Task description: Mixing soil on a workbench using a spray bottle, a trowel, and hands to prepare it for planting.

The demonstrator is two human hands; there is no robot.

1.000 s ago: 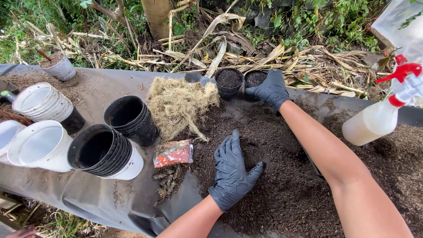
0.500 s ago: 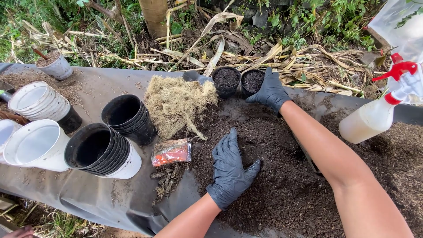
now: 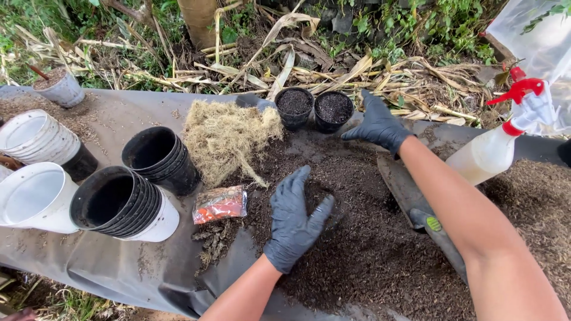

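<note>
Two gloved hands over a mound of dark soil (image 3: 380, 238) on a grey-covered surface (image 3: 113, 270). Left hand (image 3: 294, 220), fingers spread apart, palm flat on the soil near the centre, gripping nothing. Right hand (image 3: 376, 125) at about one o'clock from the left, fingers splayed open, resting on the surface and touching the near side of a small black pot (image 3: 333, 110) filled with soil. A second filled black pot (image 3: 294, 107) just beside it at nine o'clock, the two pots touching. Pale, stringy clump of fibre (image 3: 229, 137) at eleven o'clock from the left hand, its edge meeting the soil. Small orange packet (image 3: 220, 204) at nine o'clock from the left hand, close by on the grey cover. Trowel (image 3: 416, 205) at three o'clock from the left hand, blade half sunk in soil, partly hidden under the right forearm. Stack of empty black pots (image 3: 160, 157) and another stack set in a white pot (image 3: 122, 205) farther out at nine o'clock; white pots (image 3: 33, 139) beyond these at the left edge. Spray bottle with red trigger (image 3: 496, 142) at two o'clock, well apart from both hands.
</note>
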